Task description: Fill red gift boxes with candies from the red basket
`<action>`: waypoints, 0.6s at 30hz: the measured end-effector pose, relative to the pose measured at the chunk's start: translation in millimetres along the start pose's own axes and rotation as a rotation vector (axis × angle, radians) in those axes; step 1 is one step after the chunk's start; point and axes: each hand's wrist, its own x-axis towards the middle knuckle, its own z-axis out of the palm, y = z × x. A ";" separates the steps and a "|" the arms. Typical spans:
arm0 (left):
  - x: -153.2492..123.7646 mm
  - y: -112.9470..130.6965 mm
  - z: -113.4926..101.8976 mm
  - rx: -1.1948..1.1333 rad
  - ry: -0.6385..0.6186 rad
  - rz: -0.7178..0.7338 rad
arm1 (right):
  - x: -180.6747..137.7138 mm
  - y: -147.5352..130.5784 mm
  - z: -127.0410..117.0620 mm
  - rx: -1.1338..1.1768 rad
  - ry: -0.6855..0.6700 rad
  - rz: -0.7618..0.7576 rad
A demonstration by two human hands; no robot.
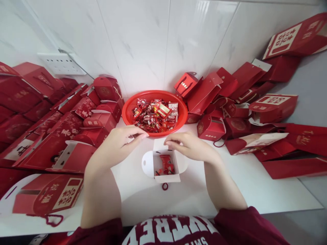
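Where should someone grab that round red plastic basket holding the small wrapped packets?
Probably by the basket's broad, flared rim, at its near-left and near-right, with the left hand and right hand coming from the near side. The outward lip offers fingers an edge; the white tiled wall stands behind, and red cardboard boxes crowd its right.

Indoors, home or shop unclear: marbled wall tiles (143, 44) at top, socket panel (62, 64) upper left, red boxes (276, 110) either side.

White table (143, 204), red basket (127, 115), open white-lined box (167, 178), red gift boxes (211, 128)
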 end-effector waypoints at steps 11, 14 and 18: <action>-53.3 -69.6 59.7 0.032 -0.363 -0.088 | -87.1 82.8 40.2 0.405 0.211 0.069; -67.1 -73.9 95.6 -0.282 -0.303 0.002 | -96.6 94.8 59.3 0.525 0.107 0.035; -70.5 -69.3 134.2 -0.633 -0.215 -0.023 | -88.2 93.2 80.2 0.623 0.120 0.024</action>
